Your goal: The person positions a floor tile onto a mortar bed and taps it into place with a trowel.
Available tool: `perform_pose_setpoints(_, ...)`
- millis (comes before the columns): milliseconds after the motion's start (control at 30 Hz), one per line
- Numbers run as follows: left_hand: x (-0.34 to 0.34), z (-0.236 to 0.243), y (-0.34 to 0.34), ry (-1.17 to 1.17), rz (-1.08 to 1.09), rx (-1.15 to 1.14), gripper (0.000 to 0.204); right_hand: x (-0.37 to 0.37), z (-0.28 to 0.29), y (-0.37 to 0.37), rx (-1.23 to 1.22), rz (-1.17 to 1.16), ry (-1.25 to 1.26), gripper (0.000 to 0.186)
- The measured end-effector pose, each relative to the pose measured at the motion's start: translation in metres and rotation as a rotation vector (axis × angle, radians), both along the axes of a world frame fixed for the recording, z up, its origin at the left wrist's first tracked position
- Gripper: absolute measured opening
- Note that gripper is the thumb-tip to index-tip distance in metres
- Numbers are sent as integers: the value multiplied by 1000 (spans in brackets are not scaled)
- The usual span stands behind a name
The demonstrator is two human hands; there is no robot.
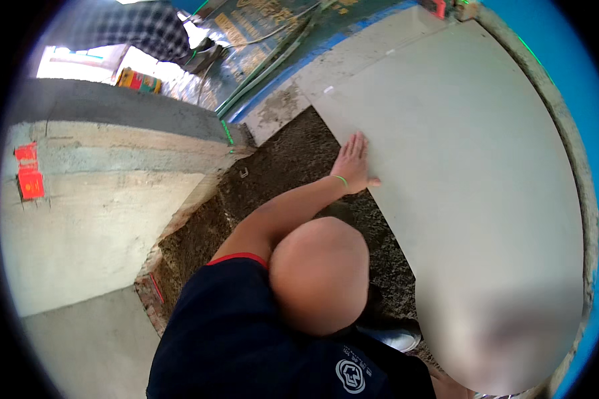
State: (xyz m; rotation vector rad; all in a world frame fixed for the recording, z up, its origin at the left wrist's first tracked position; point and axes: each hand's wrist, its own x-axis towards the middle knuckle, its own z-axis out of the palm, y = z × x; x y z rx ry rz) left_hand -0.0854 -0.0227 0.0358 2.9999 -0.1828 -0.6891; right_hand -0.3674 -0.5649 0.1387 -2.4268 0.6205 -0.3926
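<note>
My left hand lies palm down at the left edge of a large pale floor tile, its fingers stretched out and the thumb over the tile. A light green band circles that wrist. Left of the tile is a bed of dark, rough mortar, seen beneath my forearm. What looks like my bare bent knee hides part of the mortar, and a light-coloured shoe shows beside it. My right hand cannot be made out. A blurred patch covers the tile's near end.
A low cement-faced wall with red boxes set in it stands left. Behind it are a person's checked clothing, a colourful package and hoses over a covered floor. A blue wall borders the tile's right side.
</note>
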Motion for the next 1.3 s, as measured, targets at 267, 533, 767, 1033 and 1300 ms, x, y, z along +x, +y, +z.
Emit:
perform_pose_setpoints(267,6,17,-6,83,13,117,113,89,-6,12,420,162,519,48)
perform_pose_setpoints(533,1,11,-4,101,37,106,116,47,54,-70,554,-12,-175,54)
perform_pose_setpoints(767,-3,16,-8,126,87,136,114,58,-106,62,238,262,673,62)
perform_pose_setpoints(1033,-4,14,-7,122,134,92,116,163,128,38,746,-106,-45,43)
perform_pose_setpoints(1300,-3,8,-5,146,120,123,116,118,-47,127,82,366,596,48)
